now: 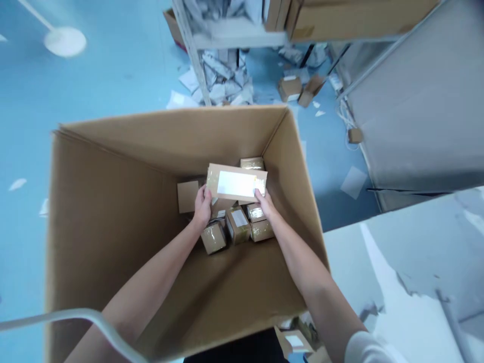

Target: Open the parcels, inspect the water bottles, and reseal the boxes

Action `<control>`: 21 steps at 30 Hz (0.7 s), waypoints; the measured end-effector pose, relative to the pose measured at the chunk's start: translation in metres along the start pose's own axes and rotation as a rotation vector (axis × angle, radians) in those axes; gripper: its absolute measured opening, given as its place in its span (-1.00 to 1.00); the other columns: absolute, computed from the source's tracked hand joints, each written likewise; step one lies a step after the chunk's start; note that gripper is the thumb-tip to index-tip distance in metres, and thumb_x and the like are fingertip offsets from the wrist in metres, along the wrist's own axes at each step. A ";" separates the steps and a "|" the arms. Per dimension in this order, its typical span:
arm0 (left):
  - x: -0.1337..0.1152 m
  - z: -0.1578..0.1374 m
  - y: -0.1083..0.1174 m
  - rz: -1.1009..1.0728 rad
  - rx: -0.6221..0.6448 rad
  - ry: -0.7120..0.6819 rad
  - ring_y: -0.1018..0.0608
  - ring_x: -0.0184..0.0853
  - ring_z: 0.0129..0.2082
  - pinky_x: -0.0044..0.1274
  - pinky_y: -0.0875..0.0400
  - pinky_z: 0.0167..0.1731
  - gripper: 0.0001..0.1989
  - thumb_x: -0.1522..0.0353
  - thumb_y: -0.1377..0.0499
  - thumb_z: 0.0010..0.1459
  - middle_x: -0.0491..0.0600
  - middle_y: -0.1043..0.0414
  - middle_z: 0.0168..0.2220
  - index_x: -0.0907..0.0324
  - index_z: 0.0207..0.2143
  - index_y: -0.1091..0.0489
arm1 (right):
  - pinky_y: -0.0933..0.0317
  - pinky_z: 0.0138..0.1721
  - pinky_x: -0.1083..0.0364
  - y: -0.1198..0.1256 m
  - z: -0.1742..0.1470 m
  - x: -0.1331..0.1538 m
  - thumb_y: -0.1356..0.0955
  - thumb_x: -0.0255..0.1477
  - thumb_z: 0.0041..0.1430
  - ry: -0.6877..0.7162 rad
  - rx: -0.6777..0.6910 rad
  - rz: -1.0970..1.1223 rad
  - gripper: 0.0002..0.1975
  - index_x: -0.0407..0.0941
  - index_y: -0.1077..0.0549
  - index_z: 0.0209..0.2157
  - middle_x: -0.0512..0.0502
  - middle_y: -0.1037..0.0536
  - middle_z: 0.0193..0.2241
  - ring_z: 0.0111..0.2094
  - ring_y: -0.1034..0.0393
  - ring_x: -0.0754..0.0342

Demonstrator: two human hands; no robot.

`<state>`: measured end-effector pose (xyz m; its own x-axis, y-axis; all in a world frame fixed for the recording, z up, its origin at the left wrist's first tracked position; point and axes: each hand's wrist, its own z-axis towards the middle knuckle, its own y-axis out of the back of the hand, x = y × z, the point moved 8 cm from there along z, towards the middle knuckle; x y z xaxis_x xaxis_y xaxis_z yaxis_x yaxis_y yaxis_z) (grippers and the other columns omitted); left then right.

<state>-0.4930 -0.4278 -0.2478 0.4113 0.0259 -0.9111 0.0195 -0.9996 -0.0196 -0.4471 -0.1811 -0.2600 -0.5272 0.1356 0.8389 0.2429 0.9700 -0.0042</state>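
Between my two hands is a flat brown cardboard box (214, 176) with a white label on its upper face and shiny tape at its ends. My left hand (203, 206) grips its left end, and my right hand (265, 201) clasps the right end, thumb on top. Both arms reach down inside a large open carton (170, 121). Below the held box lie several small taped boxes, among them one with a white label (238, 224), one at the front (214, 238) and a plain one on the left (188, 196). The held box partly hides others.
Beyond the carton stands a metal rack (242, 40) with a long cardboard box (363, 20) on it. Crumpled packaging (223, 75) and small opened boxes (290, 89) litter the blue floor. A pale cable (75, 313) crosses the lower left. A grey panel (423, 101) bounds the right.
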 end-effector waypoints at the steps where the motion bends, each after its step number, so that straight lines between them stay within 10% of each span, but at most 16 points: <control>1: -0.023 -0.020 0.005 0.039 -0.033 -0.036 -0.32 -0.09 0.18 -0.31 -0.24 0.13 -0.36 -0.08 -0.10 0.08 0.10 -0.29 0.15 0.12 0.08 -0.26 | -0.30 0.03 -0.08 0.001 -0.024 0.014 -0.35 0.02 0.02 -0.001 -0.009 0.024 -0.25 -0.05 -0.24 0.18 -0.17 -0.40 0.12 0.08 -0.34 -0.09; 10: -0.184 -0.218 0.010 0.050 0.127 -0.396 -0.37 -0.02 0.12 -0.21 -0.27 0.09 -0.21 -0.11 -0.18 -0.05 0.20 -0.30 0.13 0.20 0.10 -0.23 | -0.23 0.09 -0.12 0.015 -0.261 0.106 -0.31 0.13 -0.01 0.074 -0.025 0.340 -0.25 0.02 -0.29 0.15 -0.09 -0.42 0.10 0.12 -0.29 -0.14; 15: -0.188 -0.292 0.001 -0.072 0.243 -0.495 -0.21 0.02 0.24 -0.22 -0.14 0.19 -0.09 -0.17 -0.20 -0.13 0.23 -0.14 0.22 0.18 0.15 -0.16 | -0.27 0.04 -0.13 0.032 -0.352 0.090 -0.28 0.19 -0.03 0.108 -0.033 0.413 -0.22 0.05 -0.28 0.15 -0.08 -0.34 0.17 0.15 -0.26 -0.17; 21: -0.160 -0.316 -0.023 -0.038 0.456 -0.437 -0.24 0.05 0.22 -0.20 -0.19 0.15 -0.06 -0.19 -0.16 -0.11 0.25 -0.15 0.20 0.20 0.19 -0.11 | -0.27 0.01 -0.16 0.060 -0.401 0.058 -0.26 0.20 -0.03 0.175 -0.225 0.486 -0.21 0.08 -0.26 0.16 -0.06 -0.30 0.20 0.18 -0.21 -0.18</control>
<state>-0.2716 -0.4056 0.0287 0.0061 0.1509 -0.9885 -0.4032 -0.9043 -0.1405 -0.1364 -0.1957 0.0072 -0.1729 0.5018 0.8475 0.6017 0.7351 -0.3124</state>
